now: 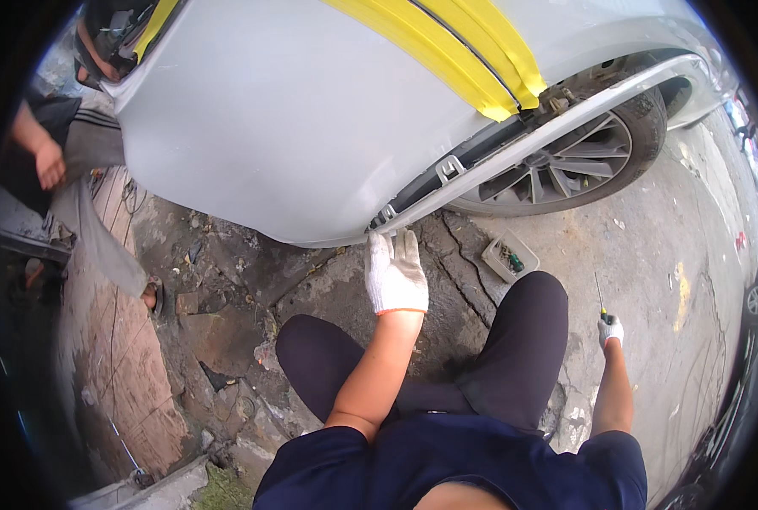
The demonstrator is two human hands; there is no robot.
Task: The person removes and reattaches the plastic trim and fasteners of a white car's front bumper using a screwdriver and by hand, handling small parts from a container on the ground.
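Observation:
My left hand (397, 274), in a white glove with an orange cuff, is raised to the lower end of a long silver-grey trim strip (498, 168). Its fingers are stretched out and their tips touch the strip from below. The strip hangs partly away from the grey car body (268, 119), and metal clips (450, 169) show in the gap behind it. Off to the right, my right hand (611, 330), gloved too, is closed round the handle of a screwdriver (601, 297). The screwdriver's long thin shaft points forward, apart from the car.
A wheel (557, 161) sits behind the strip. Yellow tape (447, 51) lines a panel seam. A small pale tray (511, 257) with tools stands on the cracked concrete beyond my knee. At the left another person's hand (50, 164) hangs near the car; rubble and boards lie there.

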